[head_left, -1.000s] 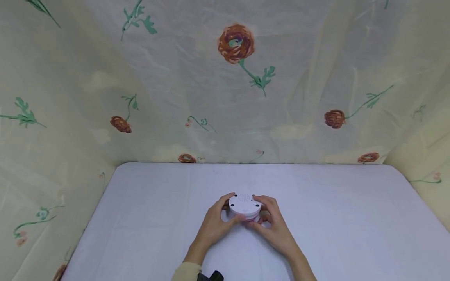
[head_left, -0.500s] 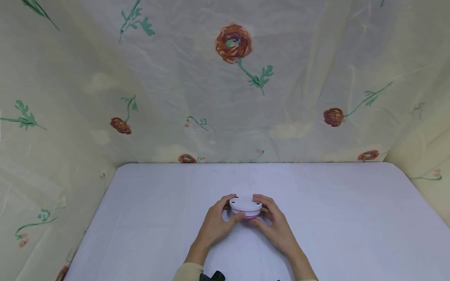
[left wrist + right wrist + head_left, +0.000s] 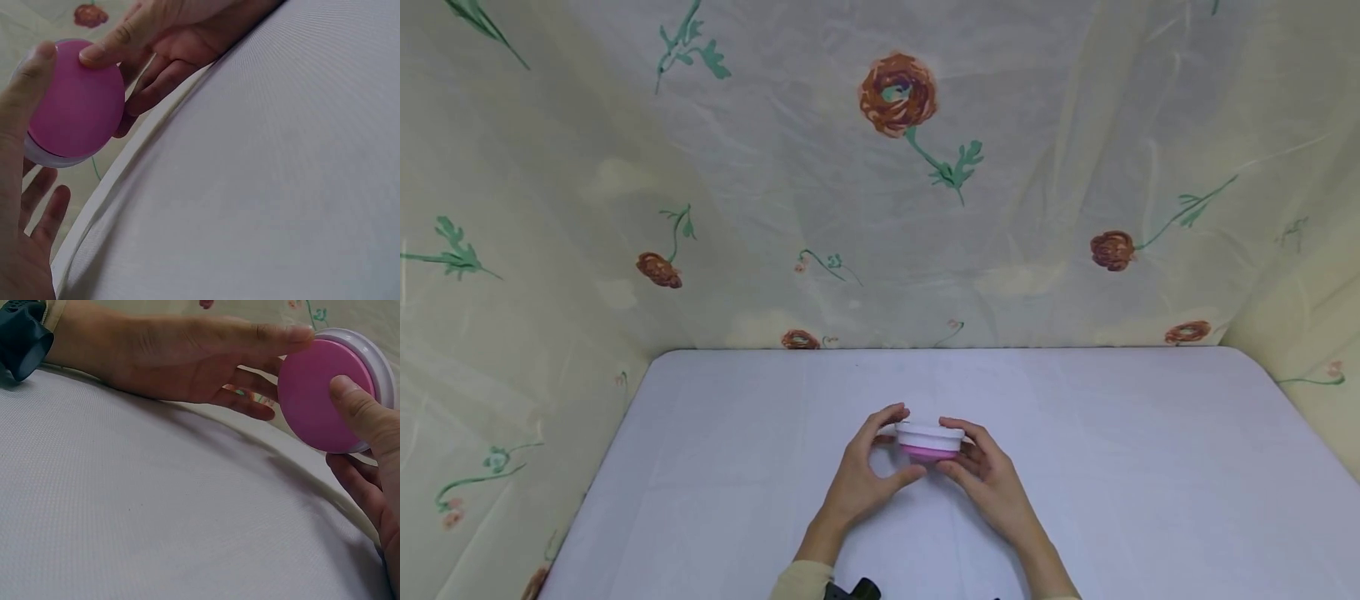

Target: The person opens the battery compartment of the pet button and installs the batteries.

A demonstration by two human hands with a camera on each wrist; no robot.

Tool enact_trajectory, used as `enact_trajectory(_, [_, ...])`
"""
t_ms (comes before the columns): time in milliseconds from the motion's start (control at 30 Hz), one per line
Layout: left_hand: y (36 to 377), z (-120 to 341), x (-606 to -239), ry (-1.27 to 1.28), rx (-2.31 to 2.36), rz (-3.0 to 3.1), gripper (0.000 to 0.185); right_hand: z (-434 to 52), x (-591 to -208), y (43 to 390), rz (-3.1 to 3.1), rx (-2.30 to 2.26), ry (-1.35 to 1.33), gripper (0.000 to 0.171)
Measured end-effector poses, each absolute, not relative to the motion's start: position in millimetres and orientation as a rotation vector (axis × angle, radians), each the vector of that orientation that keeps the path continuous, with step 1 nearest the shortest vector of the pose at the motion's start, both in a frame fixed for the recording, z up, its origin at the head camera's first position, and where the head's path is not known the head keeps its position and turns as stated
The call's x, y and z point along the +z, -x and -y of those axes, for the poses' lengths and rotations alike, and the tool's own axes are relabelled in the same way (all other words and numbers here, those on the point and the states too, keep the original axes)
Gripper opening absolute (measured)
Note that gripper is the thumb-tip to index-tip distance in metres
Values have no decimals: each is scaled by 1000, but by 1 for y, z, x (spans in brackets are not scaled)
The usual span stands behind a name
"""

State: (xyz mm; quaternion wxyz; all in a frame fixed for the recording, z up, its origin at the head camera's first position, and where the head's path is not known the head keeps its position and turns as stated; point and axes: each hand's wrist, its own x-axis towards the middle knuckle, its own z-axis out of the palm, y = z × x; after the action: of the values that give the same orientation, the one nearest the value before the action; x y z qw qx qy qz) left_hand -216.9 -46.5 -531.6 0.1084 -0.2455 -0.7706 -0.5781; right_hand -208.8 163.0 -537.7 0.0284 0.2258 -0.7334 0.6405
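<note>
A small round device (image 3: 928, 440) with a white body and a pink face is held just above the table. My right hand (image 3: 992, 483) pinches it: in the right wrist view the thumb (image 3: 356, 403) presses the pink face (image 3: 309, 394), with fingers round the white rim. My left hand (image 3: 861, 471) is spread around the other side, its fingers loose. In the left wrist view its thumb (image 3: 34, 72) overlaps the disc's edge, and whether it touches cannot be told. The device's underside with holes and small dark feet is turned out of sight.
The table (image 3: 715, 433) has a white cover and rounded far corners. Behind it and at both sides hangs a pale curtain (image 3: 760, 183) with printed flowers. A black wrist-camera piece (image 3: 863, 589) sits by the left sleeve (image 3: 802, 579).
The device has tipped: its perforated white side faced up before, and now its white rim and pink part show. The left thumb and index finger have moved apart, loosening around it.
</note>
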Motion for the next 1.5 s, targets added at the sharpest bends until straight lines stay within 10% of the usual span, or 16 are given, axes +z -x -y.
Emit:
enact_trajectory(667, [217, 47, -538, 534, -1822, 2378, 54, -159, -535, 206, 2436, 1830, -491, 50])
enact_trajectory(1500, [220, 47, -536, 299, -2096, 2337, 49, -151, -521, 202, 2311, 1434, -732, 87])
